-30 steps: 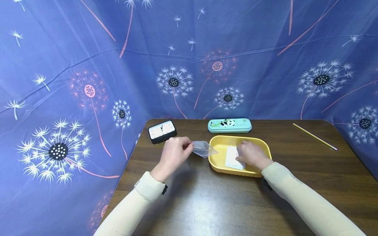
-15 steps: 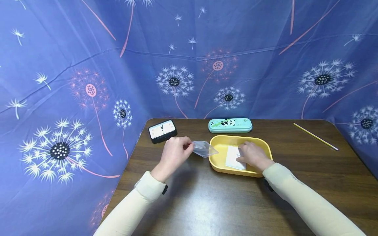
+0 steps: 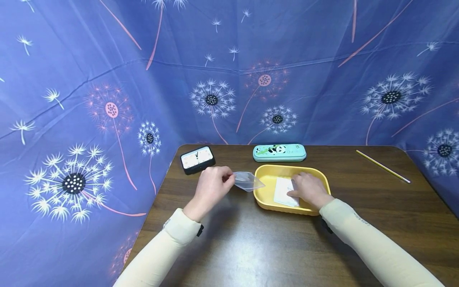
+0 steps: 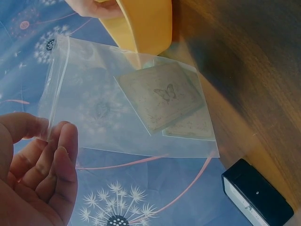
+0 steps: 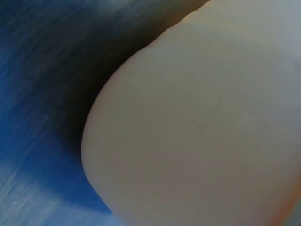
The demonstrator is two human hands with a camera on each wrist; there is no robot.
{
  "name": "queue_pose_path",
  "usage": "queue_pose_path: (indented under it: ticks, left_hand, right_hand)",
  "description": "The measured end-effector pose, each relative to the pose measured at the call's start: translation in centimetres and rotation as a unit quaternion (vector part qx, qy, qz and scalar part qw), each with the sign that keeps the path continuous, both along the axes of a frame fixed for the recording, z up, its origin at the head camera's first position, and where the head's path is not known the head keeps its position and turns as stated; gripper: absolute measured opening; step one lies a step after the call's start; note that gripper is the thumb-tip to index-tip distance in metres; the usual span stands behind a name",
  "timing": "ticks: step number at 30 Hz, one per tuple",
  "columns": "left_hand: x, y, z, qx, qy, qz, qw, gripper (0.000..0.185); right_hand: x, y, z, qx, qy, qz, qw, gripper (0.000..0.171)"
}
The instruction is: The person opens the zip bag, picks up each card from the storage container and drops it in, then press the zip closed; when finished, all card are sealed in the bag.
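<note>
My left hand (image 3: 214,184) pinches the top edge of a clear zip bag (image 3: 248,181) between thumb and fingers, left of the yellow bin (image 3: 267,205). In the left wrist view, square paper pieces (image 4: 164,92) lie inside the bag, the front one printed with a butterfly. My right hand (image 3: 308,189) reaches into the bin, its thumb on white paper sheets (image 3: 283,192) lying there. The other right fingertips are hidden, so their grip does not show. A large blurred pale surface (image 5: 188,127) fills most of the right wrist view.
Behind the bin lies a mint-green pencil case (image 3: 279,153) with a panda. A black box with a white face (image 3: 197,159), perhaps a clock, stands back left. A striped pencil (image 3: 383,166) lies on the right of the wooden table (image 3: 236,251). Patterned blue cloth (image 3: 229,52) hangs behind.
My right hand has shifted slightly right over the paper sheets, whose lower edges look more even. The left hand and the zip bag have stayed almost still.
</note>
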State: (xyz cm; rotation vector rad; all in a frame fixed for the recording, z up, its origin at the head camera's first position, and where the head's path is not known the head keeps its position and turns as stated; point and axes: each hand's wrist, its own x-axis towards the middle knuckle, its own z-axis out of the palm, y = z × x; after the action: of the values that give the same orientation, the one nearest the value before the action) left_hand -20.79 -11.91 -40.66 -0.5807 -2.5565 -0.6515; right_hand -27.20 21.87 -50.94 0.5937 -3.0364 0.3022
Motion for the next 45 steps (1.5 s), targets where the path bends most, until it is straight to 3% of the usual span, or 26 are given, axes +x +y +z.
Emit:
queue_pose_path:
  ticks: [11,23,26,33,39,45]
  left_hand:
    - [-0.1,0.0,0.0,0.001,0.004,0.000,1.0000,0.010]
    - [0.0,0.1,0.1,-0.001,0.004,0.001,1.0000,0.011]
    - [-0.1,0.1,0.1,-0.001,0.006,-0.001,1.0000,0.011]
    - [0.0,0.1,0.2,0.002,0.004,-0.001,1.0000,0.011]
    - [0.1,0.2,0.3,0.004,0.002,-0.002,1.0000,0.011]
    - [0.1,0.2,0.4,0.000,0.005,-0.001,1.0000,0.012]
  right_hand:
    - [0.1,0.3,-0.4,-0.002,0.054,0.002,0.999,0.066]
    - [-0.1,-0.2,0.9,-0.020,0.034,-0.009,0.999,0.068]
    - [0.0,-0.1,1.3,-0.035,0.057,0.002,0.998,0.059]
    - [0.4,-0.3,2.6,-0.065,0.147,0.034,0.986,0.019]
    - [0.8,-0.4,3.6,-0.063,0.191,0.058,0.978,0.015]
    - [1.2,-0.4,4.3,-0.061,0.195,0.063,0.977,0.009]
